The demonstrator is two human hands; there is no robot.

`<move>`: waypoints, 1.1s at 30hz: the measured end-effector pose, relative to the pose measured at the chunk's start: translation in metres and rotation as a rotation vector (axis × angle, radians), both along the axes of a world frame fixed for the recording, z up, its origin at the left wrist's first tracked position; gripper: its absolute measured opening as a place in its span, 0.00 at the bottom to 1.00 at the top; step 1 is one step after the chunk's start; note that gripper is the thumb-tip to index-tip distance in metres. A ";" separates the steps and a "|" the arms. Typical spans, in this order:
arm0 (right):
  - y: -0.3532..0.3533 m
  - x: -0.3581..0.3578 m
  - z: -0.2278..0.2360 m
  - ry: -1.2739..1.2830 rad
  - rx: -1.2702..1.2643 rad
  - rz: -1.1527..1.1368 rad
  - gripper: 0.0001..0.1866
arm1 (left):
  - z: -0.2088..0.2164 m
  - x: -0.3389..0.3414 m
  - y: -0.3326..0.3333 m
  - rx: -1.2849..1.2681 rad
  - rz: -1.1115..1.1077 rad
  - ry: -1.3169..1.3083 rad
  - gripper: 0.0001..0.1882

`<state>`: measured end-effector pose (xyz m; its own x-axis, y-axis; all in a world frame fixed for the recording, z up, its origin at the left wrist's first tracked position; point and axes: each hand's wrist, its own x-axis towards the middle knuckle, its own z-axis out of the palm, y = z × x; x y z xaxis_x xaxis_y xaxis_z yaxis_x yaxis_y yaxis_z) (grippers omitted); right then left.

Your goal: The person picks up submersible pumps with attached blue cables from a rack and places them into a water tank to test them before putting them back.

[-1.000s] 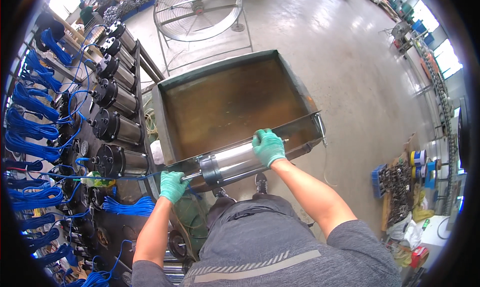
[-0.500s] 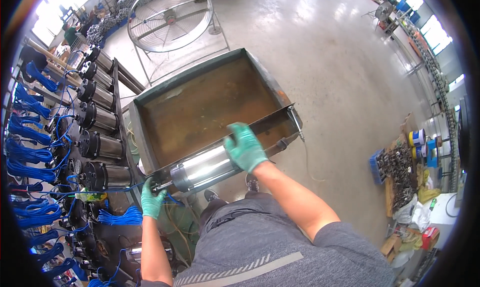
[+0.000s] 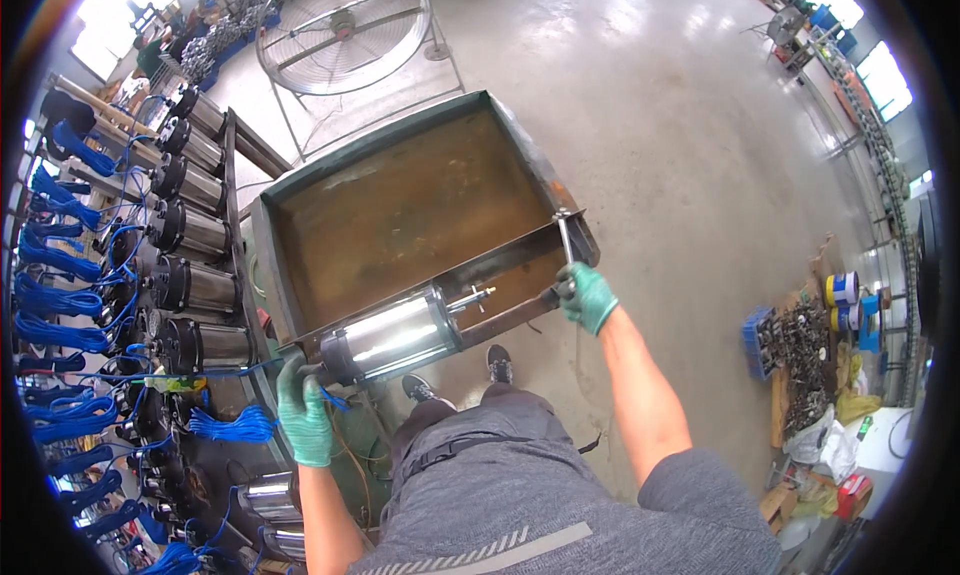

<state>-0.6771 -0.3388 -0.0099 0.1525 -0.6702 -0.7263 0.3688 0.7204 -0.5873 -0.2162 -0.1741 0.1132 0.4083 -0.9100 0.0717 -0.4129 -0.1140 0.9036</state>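
A shiny steel cylindrical pump (image 3: 400,333) with a dark end cap lies across the near side of a water-filled tank (image 3: 262,265). From its right end sticks a thin metal fitting (image 3: 472,300) with a brass-coloured tip. My left hand (image 3: 305,420), in a green glove with darkened fingers, is curled at the pump's dark left end; the exact grip is partly hidden. At the tank's right corner, my gloved right hand (image 3: 588,297) is closed around the lower part of a slim metal tool (image 3: 567,238) whose upper end rests by the rim.
On the left, several similar pumps (image 3: 200,287) stand in a row with coiled blue cables (image 3: 62,303). Beyond the tank is a large round fan (image 3: 342,35). A blue crate (image 3: 762,343) and a heap of metal parts (image 3: 805,360) lie on the right.
My right hand has left the pump's right end and moved right to grasp the slim metal tool. The fitting now shows. The pump lies slightly farther left; my left hand stays at its left end.
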 end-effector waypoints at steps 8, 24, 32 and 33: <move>0.085 0.206 0.073 0.454 -1.152 0.653 0.16 | 0.027 -0.086 -0.053 -0.188 -0.153 0.255 0.30; 0.011 0.236 0.072 1.019 -1.478 0.665 0.13 | -0.075 0.128 0.001 0.376 0.590 0.793 0.14; 0.001 0.252 0.054 1.104 -1.251 0.704 0.11 | -0.086 0.144 -0.012 0.604 0.260 0.939 0.14; 0.001 0.252 0.054 1.105 -1.248 0.701 0.11 | -0.086 0.144 -0.013 0.613 0.258 0.948 0.14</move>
<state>-0.4249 -0.3381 0.0444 0.4642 -0.8732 0.1487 -0.6711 -0.4562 -0.5844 -0.0726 -0.1872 0.0268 0.2403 -0.5677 -0.7874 0.5005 -0.6225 0.6016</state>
